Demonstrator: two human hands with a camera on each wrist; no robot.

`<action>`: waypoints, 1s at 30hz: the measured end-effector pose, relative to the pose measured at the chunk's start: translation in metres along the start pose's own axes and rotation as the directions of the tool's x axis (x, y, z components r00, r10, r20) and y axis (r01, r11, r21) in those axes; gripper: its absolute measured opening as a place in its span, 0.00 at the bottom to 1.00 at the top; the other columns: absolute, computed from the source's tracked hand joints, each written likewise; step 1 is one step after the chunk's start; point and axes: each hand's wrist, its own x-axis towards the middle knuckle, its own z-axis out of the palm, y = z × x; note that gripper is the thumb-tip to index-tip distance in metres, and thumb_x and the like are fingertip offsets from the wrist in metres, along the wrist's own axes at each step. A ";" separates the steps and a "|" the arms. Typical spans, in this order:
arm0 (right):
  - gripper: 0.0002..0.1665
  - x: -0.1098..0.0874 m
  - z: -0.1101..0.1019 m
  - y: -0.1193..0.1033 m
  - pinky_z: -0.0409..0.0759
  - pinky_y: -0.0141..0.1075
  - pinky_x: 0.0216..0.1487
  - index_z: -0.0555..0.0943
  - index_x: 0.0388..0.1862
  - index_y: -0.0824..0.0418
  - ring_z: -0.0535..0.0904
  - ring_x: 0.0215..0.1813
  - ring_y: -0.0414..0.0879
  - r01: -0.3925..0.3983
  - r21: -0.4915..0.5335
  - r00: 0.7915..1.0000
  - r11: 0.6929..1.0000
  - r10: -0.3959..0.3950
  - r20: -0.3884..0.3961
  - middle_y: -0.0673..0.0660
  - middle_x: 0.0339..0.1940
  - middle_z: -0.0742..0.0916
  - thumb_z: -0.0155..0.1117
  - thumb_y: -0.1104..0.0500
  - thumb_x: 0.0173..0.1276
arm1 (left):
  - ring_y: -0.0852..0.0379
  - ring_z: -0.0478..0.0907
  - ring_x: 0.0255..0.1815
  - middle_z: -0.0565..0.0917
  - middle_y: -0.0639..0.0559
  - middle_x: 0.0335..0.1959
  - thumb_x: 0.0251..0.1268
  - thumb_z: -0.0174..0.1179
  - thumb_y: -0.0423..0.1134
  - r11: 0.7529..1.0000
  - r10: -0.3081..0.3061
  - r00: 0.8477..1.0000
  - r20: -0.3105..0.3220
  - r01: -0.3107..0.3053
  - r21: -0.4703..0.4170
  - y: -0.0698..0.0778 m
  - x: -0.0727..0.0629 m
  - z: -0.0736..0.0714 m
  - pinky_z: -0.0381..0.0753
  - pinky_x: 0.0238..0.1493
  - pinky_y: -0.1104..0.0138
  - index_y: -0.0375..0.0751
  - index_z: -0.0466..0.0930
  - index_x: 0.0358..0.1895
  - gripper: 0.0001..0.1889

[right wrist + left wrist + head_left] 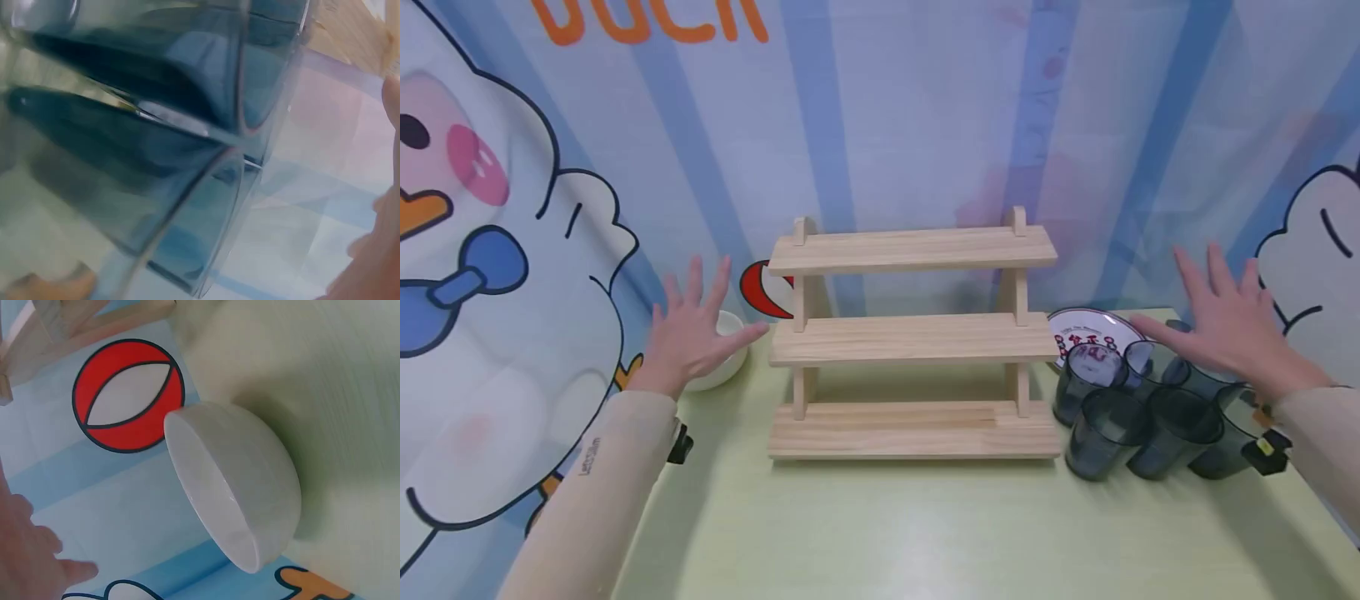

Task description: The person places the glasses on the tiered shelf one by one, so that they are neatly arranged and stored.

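My left hand [688,337], fingers spread, hovers over a white bowl [724,373] left of a three-tier wooden display rack [913,340]. In the left wrist view the bowl [256,481] appears whole, apart from my fingers. On the other side my right hand [1228,325] is held with fingers spread above a group of several dark translucent cups [1105,437]. Two of those cups [125,181] fill much of the right wrist view, with the fingers at its right edge. Neither hand holds anything. A round plate [1093,323] with printed lettering sits behind the cups, partly hidden.
The rack stands mid-table near a cartoon-printed backdrop [917,108], its shelves bare. Pale tabletop [880,533] extends in front of it. The cups stand close together by the rack's right end. A dark wrist device [681,446] shows at the left sleeve.
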 end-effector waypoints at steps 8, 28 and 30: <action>0.60 -0.024 -0.007 0.008 0.35 0.82 0.70 0.39 0.88 0.62 0.27 0.79 0.84 0.057 0.154 0.998 0.987 -0.055 -0.013 0.78 0.84 0.39 0.59 0.36 0.77 | 0.27 0.50 0.83 0.39 0.39 0.88 0.62 0.50 0.83 0.973 -0.011 0.991 0.133 0.041 -0.226 0.020 -0.006 0.010 0.61 0.69 0.26 0.72 0.24 0.84 0.58; 0.49 -0.099 0.031 0.041 0.38 0.78 0.74 0.40 0.86 0.70 0.38 0.82 0.80 0.026 0.346 0.997 0.938 0.001 -0.078 0.79 0.84 0.44 0.54 0.51 0.84 | 0.37 0.56 0.83 0.51 0.48 0.87 0.73 0.60 0.67 0.721 0.066 0.970 0.234 0.115 -0.683 0.048 -0.022 0.067 0.62 0.75 0.34 0.67 0.41 0.87 0.48; 0.48 -0.105 0.035 0.045 0.40 0.79 0.72 0.39 0.86 0.69 0.37 0.81 0.81 0.017 0.373 0.996 0.928 0.019 -0.092 0.79 0.84 0.44 0.52 0.52 0.85 | 0.38 0.57 0.82 0.52 0.47 0.87 0.72 0.61 0.66 0.699 0.052 0.970 0.237 0.135 -0.702 0.050 -0.020 0.069 0.62 0.75 0.34 0.66 0.42 0.87 0.49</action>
